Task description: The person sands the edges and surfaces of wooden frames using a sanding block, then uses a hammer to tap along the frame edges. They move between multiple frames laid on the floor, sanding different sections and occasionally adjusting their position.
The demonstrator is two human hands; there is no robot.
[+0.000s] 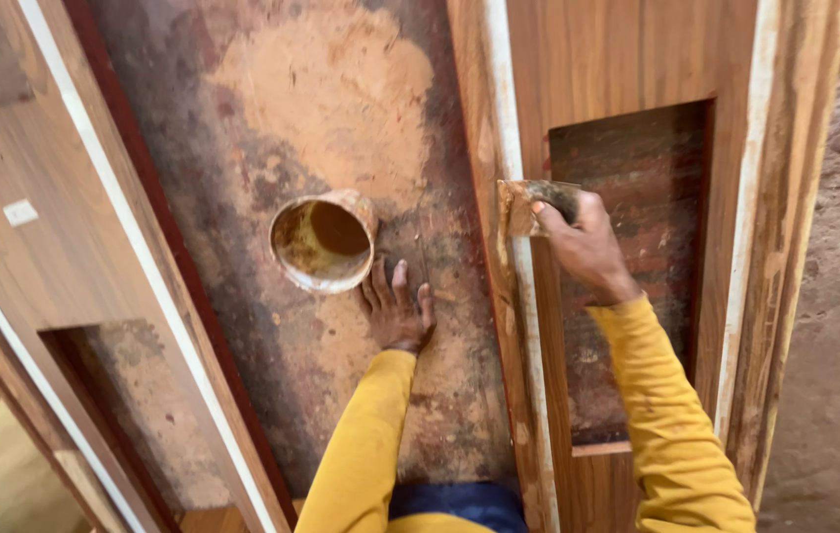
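While left hand [396,311] rests flat, right hand [583,242] grips one scraper [528,205]; one tin [323,241].

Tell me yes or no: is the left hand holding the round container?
No. The left hand lies flat on the stained board, just below the round container and apart from it.

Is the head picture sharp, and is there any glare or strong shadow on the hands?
Head view: mostly sharp, with soft, even light and no glare. The right hand holding the scraper looks slightly soft; the left hand casts only a faint shadow on the stained board.
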